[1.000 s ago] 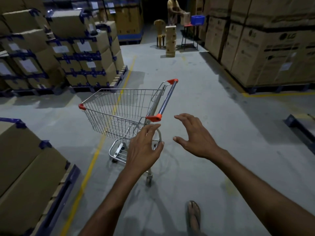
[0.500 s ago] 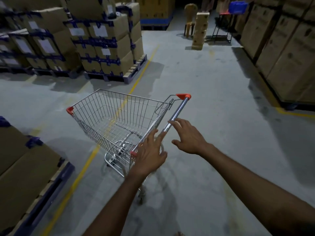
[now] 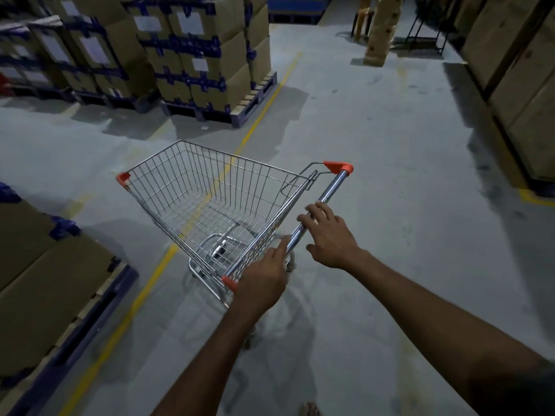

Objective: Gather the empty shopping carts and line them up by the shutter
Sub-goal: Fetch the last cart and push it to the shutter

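The floor (image 3: pixel 390 145) spreads all round the cart (image 3: pixel 210 199), which stands empty in the aisle with a yellow line (image 3: pixel 144 292) passing under it. Pallets of boxes (image 3: pixel 192 55) rise beyond the cart's front, and a lower stack (image 3: pixel 45 280) sits close off the cart's left side. No shutter is in view. The handle (image 3: pixel 330 187) slants across the cart's back. The right hand (image 3: pixel 333 238) is at the handle's middle, its fingers (image 3: pixel 315 211) hooked over the bar and its thumb spread free below. The left hand (image 3: pixel 264 280) covers the handle's near end with the index finger laid straight along the bar. Its other fingers are hidden under the hand, so its hold cannot be told. The step looks to be taking hold to push. It would go best with both thumbs closed under the bar and the hands set wider, toward the red caps. The cart's nose should swing clear of the stack before rolling.
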